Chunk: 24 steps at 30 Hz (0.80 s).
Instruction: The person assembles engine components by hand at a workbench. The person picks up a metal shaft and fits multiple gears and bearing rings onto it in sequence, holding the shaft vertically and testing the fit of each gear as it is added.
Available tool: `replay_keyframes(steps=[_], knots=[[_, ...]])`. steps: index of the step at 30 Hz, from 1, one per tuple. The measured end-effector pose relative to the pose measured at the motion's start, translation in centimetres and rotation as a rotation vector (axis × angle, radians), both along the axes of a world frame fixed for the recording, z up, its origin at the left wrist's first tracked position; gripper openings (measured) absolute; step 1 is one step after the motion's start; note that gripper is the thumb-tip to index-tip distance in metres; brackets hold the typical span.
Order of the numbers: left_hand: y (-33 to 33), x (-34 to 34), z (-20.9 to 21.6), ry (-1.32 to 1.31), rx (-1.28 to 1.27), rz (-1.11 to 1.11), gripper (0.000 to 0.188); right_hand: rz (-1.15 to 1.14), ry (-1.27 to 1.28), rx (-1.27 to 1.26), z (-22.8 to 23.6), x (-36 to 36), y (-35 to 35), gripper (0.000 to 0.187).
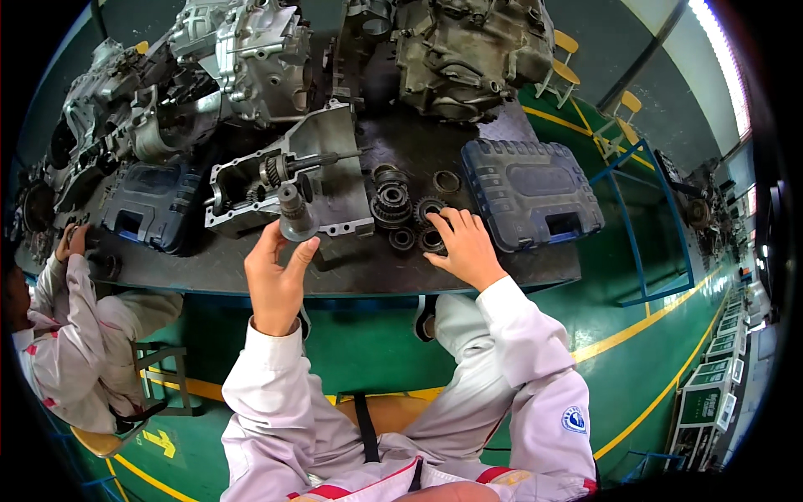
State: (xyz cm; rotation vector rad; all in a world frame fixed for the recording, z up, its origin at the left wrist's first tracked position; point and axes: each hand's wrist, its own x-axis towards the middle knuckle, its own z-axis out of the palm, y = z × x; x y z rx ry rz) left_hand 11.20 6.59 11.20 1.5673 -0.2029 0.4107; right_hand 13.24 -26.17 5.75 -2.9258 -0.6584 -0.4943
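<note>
Head view: two bare hands work over one dark table (548, 266). The left hand (278, 276), thumb and fingers pressed together, pinches one splined shaft (293, 213) upright, flange down, in front of the near wall of one open gearbox housing (343, 188). One long gear shaft (314, 161) lies in that housing. The right hand (464, 251) has its thumb and fingers parted around one small gear (432, 241); I cannot tell whether it grips it. Near it are one stack of gears (391, 201), its layers too merged to count, one toothed gear (430, 206), one ring (447, 181) and one small bearing (402, 240). Two tool cases flank these parts: a left case (155, 201) and a right case (531, 192). One large grimy gearbox (473, 58) stands at the far side. One co-worker (79, 343) sits at left; two yellow-seated chairs stand far right.
</note>
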Motion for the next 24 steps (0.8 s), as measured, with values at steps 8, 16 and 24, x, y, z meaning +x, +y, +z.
replay_keyframes(steps=[8,16,24], knots=[[0.3,0.1,0.1,0.036,0.085,0.088,0.029,-0.013,-0.117,0.058,-1.0,0.0,0.3,0.069],[1.3,-0.1,-0.1,0.019,0.090,0.129,0.028,-0.021,-0.032,0.161,0.0,-0.2,0.3,0.066],[1.3,-0.1,-0.1,0.008,0.065,0.170,0.029,-0.041,0.072,0.298,0.9,-2.2,-0.3,0.063]])
